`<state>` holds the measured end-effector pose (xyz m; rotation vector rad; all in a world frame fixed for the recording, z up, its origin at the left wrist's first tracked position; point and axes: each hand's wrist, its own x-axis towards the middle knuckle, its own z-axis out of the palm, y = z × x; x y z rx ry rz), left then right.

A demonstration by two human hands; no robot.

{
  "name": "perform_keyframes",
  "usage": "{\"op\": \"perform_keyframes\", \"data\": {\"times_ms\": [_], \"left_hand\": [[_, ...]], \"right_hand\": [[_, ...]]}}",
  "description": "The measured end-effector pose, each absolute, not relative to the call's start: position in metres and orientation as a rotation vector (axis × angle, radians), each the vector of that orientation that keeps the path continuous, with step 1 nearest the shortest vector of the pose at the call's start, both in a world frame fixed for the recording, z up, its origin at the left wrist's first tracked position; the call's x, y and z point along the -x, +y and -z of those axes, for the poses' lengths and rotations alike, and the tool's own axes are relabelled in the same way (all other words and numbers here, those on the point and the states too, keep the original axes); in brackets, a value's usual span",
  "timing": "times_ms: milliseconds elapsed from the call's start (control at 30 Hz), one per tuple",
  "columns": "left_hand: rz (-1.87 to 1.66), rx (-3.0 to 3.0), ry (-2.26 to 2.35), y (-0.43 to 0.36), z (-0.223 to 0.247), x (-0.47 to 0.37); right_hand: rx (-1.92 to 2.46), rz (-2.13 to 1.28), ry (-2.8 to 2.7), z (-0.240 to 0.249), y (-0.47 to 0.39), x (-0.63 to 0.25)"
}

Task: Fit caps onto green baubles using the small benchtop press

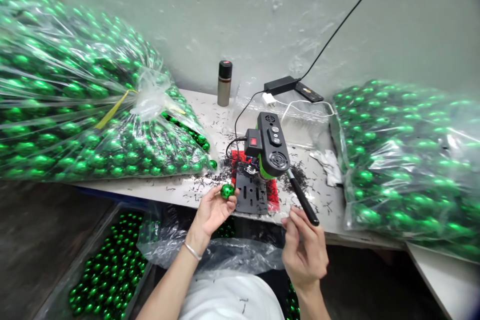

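My left hand [217, 210] pinches a shiny green ball [227, 191] with dark spots between thumb and fingertips. The ball is just left of the slotted black base plate [249, 195] of a small bench drill press [273, 145]. My right hand [305, 247] is half curled, fingertips drawn together, below the end of the press's black lever handle [303, 200]. That handle shows along its whole length, so my fingers are not wrapped round it. Whether something small is between those fingertips is hidden.
Big clear bags of green balls stand left [75, 110] and right [408, 160]. Black shavings [296, 175] litter the table. A bottle [225, 85], a power adapter [280, 84] and crumpled tissue [329, 166] lie behind. Below left, a lined container [112, 265] holds green balls.
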<state>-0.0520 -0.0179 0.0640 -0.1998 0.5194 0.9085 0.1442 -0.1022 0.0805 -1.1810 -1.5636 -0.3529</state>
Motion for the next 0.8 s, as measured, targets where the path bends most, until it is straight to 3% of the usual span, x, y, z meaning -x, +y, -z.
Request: {"op": "perform_keyframes", "data": {"times_ms": [800], "left_hand": [[-0.935, 0.239, 0.670, -0.018, -0.060, 0.041]], "right_hand": [[1.201, 0.351, -1.630, -0.088, -0.107, -0.145]]}}
